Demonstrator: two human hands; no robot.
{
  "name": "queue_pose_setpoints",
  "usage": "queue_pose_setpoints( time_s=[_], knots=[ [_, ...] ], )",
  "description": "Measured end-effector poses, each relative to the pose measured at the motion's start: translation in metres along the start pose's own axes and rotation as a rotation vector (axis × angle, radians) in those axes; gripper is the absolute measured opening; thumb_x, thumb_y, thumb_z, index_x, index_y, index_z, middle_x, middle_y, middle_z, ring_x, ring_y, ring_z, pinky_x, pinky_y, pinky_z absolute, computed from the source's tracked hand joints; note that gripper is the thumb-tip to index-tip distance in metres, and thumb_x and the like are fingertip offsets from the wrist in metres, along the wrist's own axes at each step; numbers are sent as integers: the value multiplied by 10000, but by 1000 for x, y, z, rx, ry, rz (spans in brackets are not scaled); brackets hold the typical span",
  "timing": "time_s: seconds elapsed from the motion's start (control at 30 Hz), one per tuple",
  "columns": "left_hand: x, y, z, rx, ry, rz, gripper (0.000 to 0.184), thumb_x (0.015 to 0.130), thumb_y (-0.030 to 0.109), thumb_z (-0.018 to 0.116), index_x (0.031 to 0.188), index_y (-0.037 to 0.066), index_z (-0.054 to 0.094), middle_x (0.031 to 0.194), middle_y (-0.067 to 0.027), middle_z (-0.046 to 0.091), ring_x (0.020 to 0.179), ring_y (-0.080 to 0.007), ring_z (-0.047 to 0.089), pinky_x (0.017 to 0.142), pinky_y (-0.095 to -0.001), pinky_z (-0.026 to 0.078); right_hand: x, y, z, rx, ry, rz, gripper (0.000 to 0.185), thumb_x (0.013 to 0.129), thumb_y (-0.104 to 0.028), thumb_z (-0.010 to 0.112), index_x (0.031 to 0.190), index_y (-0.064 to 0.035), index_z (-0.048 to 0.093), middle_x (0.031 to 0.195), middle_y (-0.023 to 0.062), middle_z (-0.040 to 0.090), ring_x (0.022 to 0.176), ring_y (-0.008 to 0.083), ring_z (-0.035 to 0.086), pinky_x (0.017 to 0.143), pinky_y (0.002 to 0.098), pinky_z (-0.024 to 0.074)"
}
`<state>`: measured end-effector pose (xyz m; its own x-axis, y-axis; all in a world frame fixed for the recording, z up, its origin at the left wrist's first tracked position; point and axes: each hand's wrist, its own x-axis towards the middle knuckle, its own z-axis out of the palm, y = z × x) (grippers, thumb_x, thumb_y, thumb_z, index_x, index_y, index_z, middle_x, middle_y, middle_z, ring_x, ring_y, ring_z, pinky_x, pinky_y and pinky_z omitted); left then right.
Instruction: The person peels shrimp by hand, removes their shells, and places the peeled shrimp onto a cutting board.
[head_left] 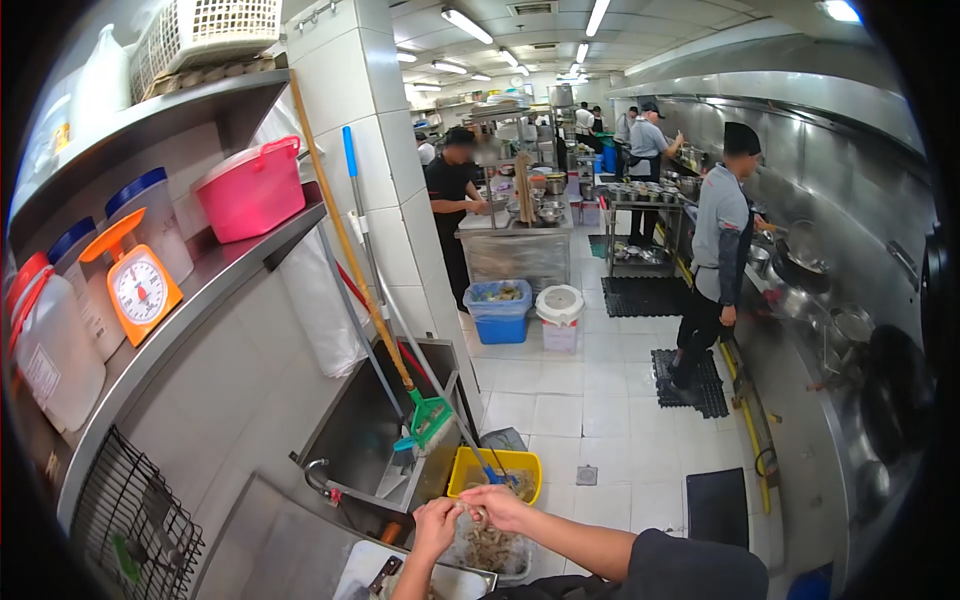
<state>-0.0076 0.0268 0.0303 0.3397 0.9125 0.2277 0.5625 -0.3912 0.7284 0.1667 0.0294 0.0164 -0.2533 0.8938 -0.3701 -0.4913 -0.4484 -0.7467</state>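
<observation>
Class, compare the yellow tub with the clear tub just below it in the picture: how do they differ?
Colour: the yellow tub has solid-coloured walls, while the clear tub is see-through.
Position: the yellow tub stands farther from the camera; the clear tub is nearer.
Shared: both are open-topped and hold small pieces, though those are too small to identify surely.

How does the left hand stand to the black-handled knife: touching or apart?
Apart. In the head view, the left hand is beside the right hand; a visible gap separates it from the knife on the white board.
</observation>
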Motion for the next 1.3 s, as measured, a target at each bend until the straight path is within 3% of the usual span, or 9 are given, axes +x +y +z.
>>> queue_pose_setpoints(
  time_s=[0.2,0.27,0.37,0.43,0.53,0.57,0.67,0.77,1.3],
  knots=[
    [12,-27,11,84,100,17,139,847,228,624,901,110,675,953,-41,670,982,-226,598,882,-441,343,10,1,-10,276,-107,176,154,902,-64,588,1047,-11,604,867,30,608,643,107,555,589,246,498],
    [11,-26,12,116,75,-43,155,841,206,629,961,119,675,985,-53,668,1014,-249,591,929,-452,316,12,1,-8,218,-15,18,157,896,-60,596,1041,-3,598,883,51,613,657,122,572,599,246,501],
    [10,-30,30,259,256,75,240,839,90,604,1074,69,649,987,-91,677,1038,-237,599,859,-389,454,0,-9,10,85,122,-117,161,894,-55,589,1050,-16,583,810,35,625,643,111,574,566,248,484],
    [19,-30,38,-678,240,-207,275,863,38,587,1136,14,612,994,-90,672,994,-194,617,843,-332,486,4,-4,10,-67,170,-196,174,882,-44,604,1053,-12,588,815,38,632,654,109,580,576,245,485],
    [15,0,28,-848,99,-389,222,890,35,588,1096,-43,618,949,-76,661,851,-120,616,729,-251,510,6,-2,12,-202,202,-286,173,857,-32,639,1026,-3,611,819,42,645,668,104,588,588,237,482],
    [14,-1,29,-821,103,-376,180,884,52,618,1042,-30,648,879,-44,659,734,-100,609,680,-248,514,5,-1,13,-183,191,-288,158,844,-31,659,996,1,629,818,44,651,671,102,591,590,231,477],
    [14,-9,31,-865,116,-383,139,868,21,623,989,-36,665,819,-38,658,694,-103,606,665,-249,511,11,7,6,-377,190,-361,100,835,-38,677,923,5,657,798,43,652,657,106,593,575,235,469],
    [12,-8,27,-883,117,-429,141,848,-32,614,980,-65,652,792,-63,655,653,-105,578,610,-239,471,9,5,6,-242,109,-267,59,837,-44,680,865,6,667,773,45,650,648,108,592,570,238,471],
    [-11,-17,27,-803,255,-403,95,827,-55,594,874,-43,676,737,-34,640,613,-83,554,558,-227,446,0,10,11,-116,-84,-120,103,833,-10,664,933,7,642,857,85,650,718,151,625,611,277,507]
  ],
)
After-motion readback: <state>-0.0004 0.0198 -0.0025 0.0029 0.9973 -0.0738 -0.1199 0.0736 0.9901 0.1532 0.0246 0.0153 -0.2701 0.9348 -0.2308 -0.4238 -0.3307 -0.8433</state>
